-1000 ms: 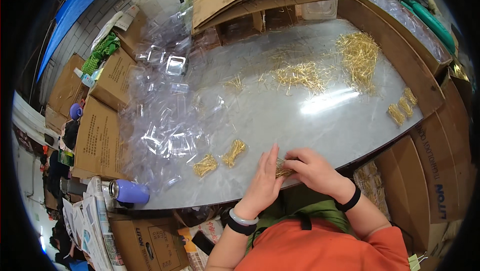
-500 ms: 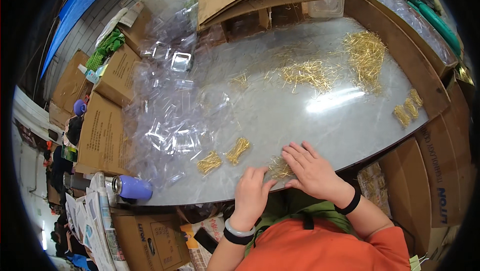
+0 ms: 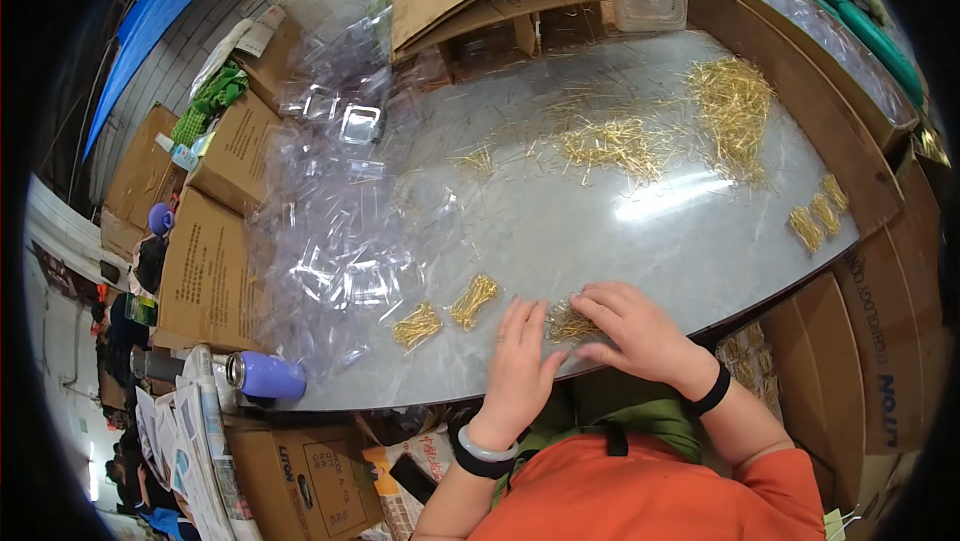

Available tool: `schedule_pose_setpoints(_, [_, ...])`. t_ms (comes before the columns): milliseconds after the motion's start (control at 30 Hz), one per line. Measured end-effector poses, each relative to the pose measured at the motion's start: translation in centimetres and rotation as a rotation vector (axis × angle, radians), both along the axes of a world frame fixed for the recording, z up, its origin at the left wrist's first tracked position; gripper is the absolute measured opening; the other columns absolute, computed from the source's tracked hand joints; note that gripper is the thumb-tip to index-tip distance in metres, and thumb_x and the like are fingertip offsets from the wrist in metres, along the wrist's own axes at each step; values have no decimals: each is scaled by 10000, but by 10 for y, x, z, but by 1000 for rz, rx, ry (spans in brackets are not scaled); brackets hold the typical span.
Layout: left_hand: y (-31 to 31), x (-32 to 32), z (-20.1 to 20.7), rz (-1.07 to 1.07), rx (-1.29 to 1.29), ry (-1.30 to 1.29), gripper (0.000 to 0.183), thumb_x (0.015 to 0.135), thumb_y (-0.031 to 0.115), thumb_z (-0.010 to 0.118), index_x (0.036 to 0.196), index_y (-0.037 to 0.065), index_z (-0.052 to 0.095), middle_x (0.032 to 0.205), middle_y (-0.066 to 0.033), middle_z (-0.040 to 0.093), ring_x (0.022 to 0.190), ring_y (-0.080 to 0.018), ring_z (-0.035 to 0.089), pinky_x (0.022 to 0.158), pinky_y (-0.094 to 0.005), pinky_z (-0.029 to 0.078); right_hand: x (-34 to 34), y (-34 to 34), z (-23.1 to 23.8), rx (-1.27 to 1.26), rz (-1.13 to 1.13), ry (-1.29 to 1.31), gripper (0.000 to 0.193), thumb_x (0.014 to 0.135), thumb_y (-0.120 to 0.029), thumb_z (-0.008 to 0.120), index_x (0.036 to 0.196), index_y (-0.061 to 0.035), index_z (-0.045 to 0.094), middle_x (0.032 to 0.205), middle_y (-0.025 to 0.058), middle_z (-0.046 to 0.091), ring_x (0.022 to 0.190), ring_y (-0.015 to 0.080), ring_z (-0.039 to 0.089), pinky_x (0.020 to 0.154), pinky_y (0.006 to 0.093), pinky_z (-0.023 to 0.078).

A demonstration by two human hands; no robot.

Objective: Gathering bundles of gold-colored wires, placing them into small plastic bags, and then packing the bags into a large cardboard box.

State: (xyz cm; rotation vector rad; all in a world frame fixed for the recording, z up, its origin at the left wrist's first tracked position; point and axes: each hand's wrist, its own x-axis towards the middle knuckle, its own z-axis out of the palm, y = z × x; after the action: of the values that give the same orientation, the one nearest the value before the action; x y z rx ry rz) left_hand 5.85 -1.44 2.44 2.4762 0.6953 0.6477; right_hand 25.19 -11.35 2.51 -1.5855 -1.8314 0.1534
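Note:
At the near edge of the grey table [image 3: 530, 231], a small bundle of thin gold wire hooks [image 3: 570, 324] in what looks like a clear packet lies between my hands. My right hand [image 3: 640, 336] curves round its right end, fingertips along the far side and thumb on the near side. My left hand [image 3: 522, 361] stands just to the left of it, fingers stretched and thumb apart, holding nothing. Farther left lie two similar bundles, one gold bundle [image 3: 474, 302] and another gold bundle [image 3: 417, 325]. At the right edge are several more finished-looking bundles [image 3: 822, 211].
Loose gold hooks form a middle heap [image 3: 620, 149] and a larger right heap [image 3: 730, 116]. Clear plastic packaging [image 3: 345, 221] covers the table's left side. A purple bottle [image 3: 268, 375] stands at the near left corner. Cardboard boxes [image 3: 212, 271] and a cardboard wall [image 3: 800, 91] border the table.
My left hand has straightened its fingers and moved slightly right. My right hand has gone from lying flat over the bundle to curving round its end, showing more of the bundle.

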Motion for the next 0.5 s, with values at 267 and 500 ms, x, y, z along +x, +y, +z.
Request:
schedule_pose_setpoints(267, [-17,28,-27,-90,-176,-71,678,926,-34,596,1546,-40,322,1548,-276,386,1458,-452,363,1208,-501,311,2,0,-14,64,29,24,395,858,-14,630,1252,-8,602,1280,167,612,1183,342,617,1022,440,513])
schedule_pose_setpoints(500, [-13,30,-20,-193,-393,-205,829,902,-12,592,1618,1,173,1653,-232,233,1542,-407,226,1255,-465,215,9,-1,-16,42,-10,98,434,881,-35,682,1299,-14,565,1316,178,585,1242,367,573,1115,501,436])
